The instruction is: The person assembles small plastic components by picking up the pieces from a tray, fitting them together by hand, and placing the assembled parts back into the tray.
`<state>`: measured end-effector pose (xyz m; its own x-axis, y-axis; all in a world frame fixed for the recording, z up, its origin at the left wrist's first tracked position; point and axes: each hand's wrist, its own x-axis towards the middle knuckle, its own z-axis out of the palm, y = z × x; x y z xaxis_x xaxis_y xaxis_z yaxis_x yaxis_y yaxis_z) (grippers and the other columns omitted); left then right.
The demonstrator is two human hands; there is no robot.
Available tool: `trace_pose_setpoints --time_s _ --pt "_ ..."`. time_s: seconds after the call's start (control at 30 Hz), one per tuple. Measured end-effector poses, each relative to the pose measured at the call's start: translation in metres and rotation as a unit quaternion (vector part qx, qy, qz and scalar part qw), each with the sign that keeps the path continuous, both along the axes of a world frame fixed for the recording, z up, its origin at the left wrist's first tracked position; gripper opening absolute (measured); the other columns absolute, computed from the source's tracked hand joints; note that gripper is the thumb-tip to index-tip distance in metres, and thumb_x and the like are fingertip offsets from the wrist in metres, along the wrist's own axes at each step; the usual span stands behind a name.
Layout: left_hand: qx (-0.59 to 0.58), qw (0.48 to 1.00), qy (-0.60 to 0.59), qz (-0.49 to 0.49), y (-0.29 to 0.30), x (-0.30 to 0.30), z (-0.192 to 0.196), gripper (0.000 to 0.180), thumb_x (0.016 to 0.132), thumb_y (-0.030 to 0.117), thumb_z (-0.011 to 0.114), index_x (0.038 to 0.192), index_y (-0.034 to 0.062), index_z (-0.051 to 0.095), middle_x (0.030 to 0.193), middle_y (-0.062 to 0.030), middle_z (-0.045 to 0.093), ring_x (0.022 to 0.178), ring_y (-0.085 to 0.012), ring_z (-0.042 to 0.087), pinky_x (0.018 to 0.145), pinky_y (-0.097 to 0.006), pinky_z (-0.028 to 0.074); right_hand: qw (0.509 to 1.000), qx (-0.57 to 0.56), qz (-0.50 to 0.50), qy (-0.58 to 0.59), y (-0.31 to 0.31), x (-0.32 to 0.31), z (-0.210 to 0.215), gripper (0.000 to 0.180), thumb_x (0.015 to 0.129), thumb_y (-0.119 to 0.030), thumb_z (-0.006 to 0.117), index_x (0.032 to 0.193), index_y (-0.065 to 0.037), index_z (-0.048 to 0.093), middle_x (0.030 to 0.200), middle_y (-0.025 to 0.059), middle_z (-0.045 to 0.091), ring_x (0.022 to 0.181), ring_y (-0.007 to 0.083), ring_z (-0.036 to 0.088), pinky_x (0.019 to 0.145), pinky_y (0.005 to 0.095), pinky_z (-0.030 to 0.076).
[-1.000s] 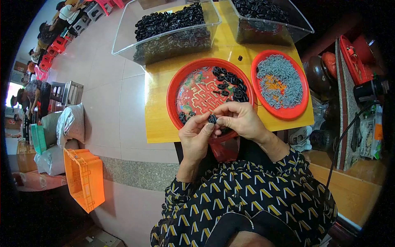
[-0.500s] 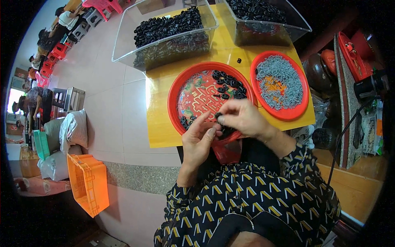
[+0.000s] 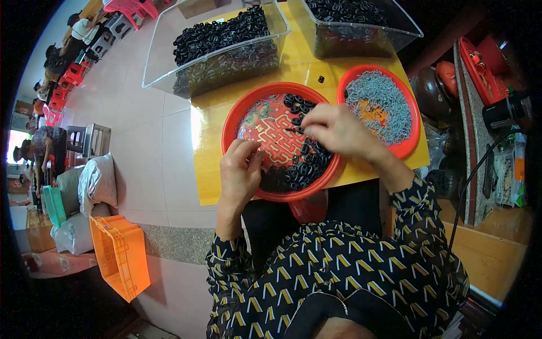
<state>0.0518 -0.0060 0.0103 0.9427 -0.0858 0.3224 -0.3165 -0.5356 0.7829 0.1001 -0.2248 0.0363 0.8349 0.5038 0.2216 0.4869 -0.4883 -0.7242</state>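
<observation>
A round red tray (image 3: 227,116) with a patterned floor lies in front of me. Small black oval plastic parts (image 3: 307,166) with holes are heaped along its right and near sides. My right hand (image 3: 341,133) reaches over the tray's right side, thumb and forefinger pinched at a small black oval part (image 3: 298,130). Over the left rim, my left hand (image 3: 238,172) has its fingers curled together; whatever they hold, if anything, is hidden. Some grey screws (image 3: 259,107) lie at the tray's far left. A second red tray (image 3: 415,104), to the right, holds a pile of grey screws (image 3: 387,96).
Two clear plastic bins (image 3: 226,70) (image 3: 361,48) full of black parts stand at the back of the yellow table (image 3: 206,186). One loose black part (image 3: 321,79) lies between bin and trays. An orange crate (image 3: 121,260) and white sacks (image 3: 99,183) are on the floor at left.
My hands, close together over the tray's near side before, have parted. The left moved left to the rim; the right moved up to the black parts. The view has shifted slightly.
</observation>
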Motion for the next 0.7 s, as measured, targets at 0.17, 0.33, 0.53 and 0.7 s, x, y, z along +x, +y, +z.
trace_pose_setpoints --time_s 0.17,0.33,0.53,0.7 --pt "0.06 0.998 0.016 -0.014 -0.004 0.012 -0.004 0.012 0.066 -0.001 0.059 0.078 -0.0017 0.057 0.075 -0.015 0.054 0.068 -0.0303 0.055 0.059 -0.034 0.044 0.992 -0.098 0.046 -0.069 0.017 -0.02 -0.024 0.013 0.067 -0.008 0.059 0.076 0.0 0.057 0.076 0.0135 0.051 0.076 0.0287 0.052 0.067 0.0352 0.043" --pt "0.072 0.997 0.014 -0.018 -0.007 0.031 -0.007 0.012 0.066 -0.001 0.058 0.078 -0.0011 0.058 0.075 -0.0153 0.054 0.07 -0.0302 0.055 0.062 -0.035 0.044 0.98 -0.188 0.038 -0.055 0.033 -0.031 -0.03 0.009 0.065 -0.004 0.052 0.072 -0.001 0.057 0.081 0.0168 0.049 0.081 0.0309 0.051 0.07 0.0378 0.043" --pt "0.156 0.986 -0.045 -0.033 -0.017 0.061 -0.011 0.011 0.063 0.001 0.059 0.074 0.0012 0.059 0.073 -0.015 0.053 0.073 -0.0305 0.052 0.064 -0.038 0.043 0.977 -0.199 0.047 -0.059 0.037 -0.031 -0.032 0.011 0.063 0.0 0.052 0.074 0.001 0.053 0.08 0.0172 0.048 0.08 0.0314 0.049 0.073 0.0371 0.041" --pt "0.227 0.969 -0.076 -0.065 -0.025 0.084 -0.024 0.01 0.062 0.007 0.061 0.069 0.0013 0.057 0.072 -0.0152 0.053 0.072 -0.0313 0.052 0.063 -0.038 0.043 0.977 -0.202 0.047 -0.055 0.039 -0.031 -0.032 0.013 0.062 0.001 0.051 0.074 0.002 0.049 0.079 0.0176 0.047 0.079 0.0313 0.049 0.071 0.0371 0.041"
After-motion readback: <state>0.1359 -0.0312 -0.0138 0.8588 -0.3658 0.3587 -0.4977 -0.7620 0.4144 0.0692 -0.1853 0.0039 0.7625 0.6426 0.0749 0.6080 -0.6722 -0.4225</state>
